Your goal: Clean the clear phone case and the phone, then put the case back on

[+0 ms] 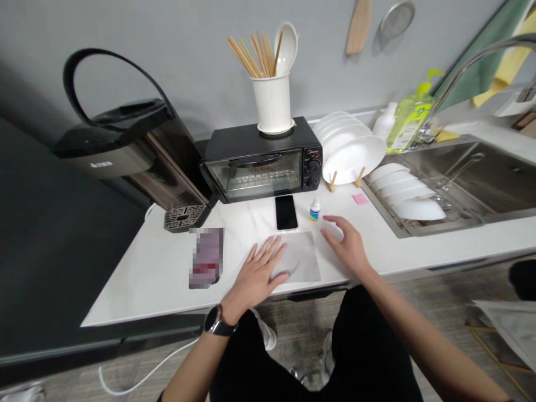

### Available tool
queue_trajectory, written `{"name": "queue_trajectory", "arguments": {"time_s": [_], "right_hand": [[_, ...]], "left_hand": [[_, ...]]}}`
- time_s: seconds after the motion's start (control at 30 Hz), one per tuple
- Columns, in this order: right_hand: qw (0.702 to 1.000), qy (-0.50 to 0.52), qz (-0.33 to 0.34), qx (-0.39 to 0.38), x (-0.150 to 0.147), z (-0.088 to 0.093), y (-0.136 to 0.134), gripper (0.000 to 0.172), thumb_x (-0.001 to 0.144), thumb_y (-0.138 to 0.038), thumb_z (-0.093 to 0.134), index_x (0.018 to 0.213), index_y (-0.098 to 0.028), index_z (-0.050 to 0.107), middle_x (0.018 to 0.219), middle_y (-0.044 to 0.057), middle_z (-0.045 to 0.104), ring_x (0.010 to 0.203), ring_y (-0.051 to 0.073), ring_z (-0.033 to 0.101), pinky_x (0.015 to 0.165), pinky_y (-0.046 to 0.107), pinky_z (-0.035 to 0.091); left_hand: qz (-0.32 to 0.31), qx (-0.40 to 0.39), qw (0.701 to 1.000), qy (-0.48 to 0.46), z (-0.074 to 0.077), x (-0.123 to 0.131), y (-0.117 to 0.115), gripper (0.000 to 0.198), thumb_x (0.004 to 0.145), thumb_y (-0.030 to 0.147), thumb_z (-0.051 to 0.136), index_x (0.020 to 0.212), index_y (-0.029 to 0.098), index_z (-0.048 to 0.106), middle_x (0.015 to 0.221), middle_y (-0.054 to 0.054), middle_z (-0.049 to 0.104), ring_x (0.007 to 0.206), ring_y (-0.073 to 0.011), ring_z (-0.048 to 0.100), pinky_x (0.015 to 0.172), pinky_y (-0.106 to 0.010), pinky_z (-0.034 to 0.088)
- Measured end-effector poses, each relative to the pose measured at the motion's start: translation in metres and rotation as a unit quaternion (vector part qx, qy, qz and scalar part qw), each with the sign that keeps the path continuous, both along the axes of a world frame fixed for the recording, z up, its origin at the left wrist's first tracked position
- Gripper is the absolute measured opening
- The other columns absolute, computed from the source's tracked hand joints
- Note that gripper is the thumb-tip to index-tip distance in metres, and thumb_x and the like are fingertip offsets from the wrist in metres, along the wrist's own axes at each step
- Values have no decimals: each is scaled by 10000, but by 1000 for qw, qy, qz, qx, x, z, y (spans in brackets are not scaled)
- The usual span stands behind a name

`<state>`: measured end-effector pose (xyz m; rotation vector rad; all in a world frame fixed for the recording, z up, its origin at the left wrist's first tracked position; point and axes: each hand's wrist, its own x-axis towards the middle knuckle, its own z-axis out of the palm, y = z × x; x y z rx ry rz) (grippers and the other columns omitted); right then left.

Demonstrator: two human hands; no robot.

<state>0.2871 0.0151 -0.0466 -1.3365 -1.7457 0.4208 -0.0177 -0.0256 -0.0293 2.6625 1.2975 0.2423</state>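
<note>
Grip unclenched on both hands: left hand [262,268] lies flat over the sheet [304,257] at its left edge; right hand [347,245], fingers parted, is just beside the bottle [314,211]. Sheet lies on the counter [146,279], long axis unclear; likely light, flexible: hold by edges. Bottle stands upright, long axis vertical.

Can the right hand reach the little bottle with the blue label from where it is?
Probably yes: the right hand is open and empty close by the upright bottle, with nothing standing between them. The phone lies on the bottle's other side.
</note>
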Motion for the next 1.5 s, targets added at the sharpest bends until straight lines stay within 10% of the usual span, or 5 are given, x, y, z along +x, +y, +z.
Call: {"name": "queue_trajectory", "arguments": {"time_s": [0.2,0.6,0.83,1.27,1.5], "right_hand": [[995,28,88,-29,-21,19,56,493,1038,-531,467,1381,-179,506,1224,144,707,1122,279,688,1007,459,540],[951,-140,256,-97,-27,35,-64,288,1053,-504,511,1138,-229,528,957,56,723,827,238,718,701,304,474],[978,-100,130,-125,46,32,-82,281,1035,-505,533,1092,-231,553,784,22,661,671,217,626,636,315,451],[884,335,188,-268,3,24,-72,524,1062,-577,280,1504,-300,329,827,-3,541,482,130,439,462,274,414],[967,28,218,-131,-1,23,-42,526,1067,-518,433,1550,-317,375,1143,76,671,663,155,643,713,329,588]], "left_hand": [[55,52,992,-97,4,3,-13,592,1069,398,480,1630,287,330,1688,-114,377,1558,-301,364,1272,-577,293],[-46,96,994,-28,39,64,-5,394,1101,472,383,927,211,621,716,-19,695,617,-169,639,556,-289,383],[143,164,964,-152,56,-27,-3,560,1106,343,173,691,215,528,536,-16,535,488,-154,506,552,-304,316],[206,30,963,-172,-4,-10,19,479,1088,398,242,800,219,581,672,-35,644,638,-190,645,657,-292,405],[220,-2,950,-220,-2,-15,18,474,1092,448,246,804,232,553,662,-12,612,630,-179,628,657,-280,417]]}}
